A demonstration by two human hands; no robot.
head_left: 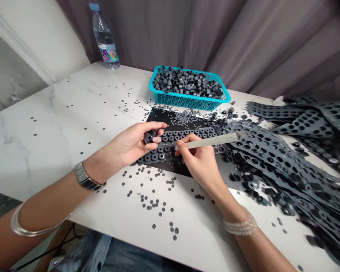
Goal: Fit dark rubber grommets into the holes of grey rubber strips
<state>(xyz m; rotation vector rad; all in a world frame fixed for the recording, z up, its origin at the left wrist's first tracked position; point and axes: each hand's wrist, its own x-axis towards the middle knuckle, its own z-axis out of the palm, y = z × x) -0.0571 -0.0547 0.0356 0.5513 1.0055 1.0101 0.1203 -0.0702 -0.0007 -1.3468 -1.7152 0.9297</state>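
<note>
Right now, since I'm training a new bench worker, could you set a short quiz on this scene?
1. Which hand grips the pale stick?
2. True or false: the water bottle stands inside the turquoise basket.
3. What fills the basket?
A) grey rings
B) steel bolts
C) glass marbles

Key: 1. The right hand. 2. False: it stands on the table, apart from the basket. 3. A.
</note>
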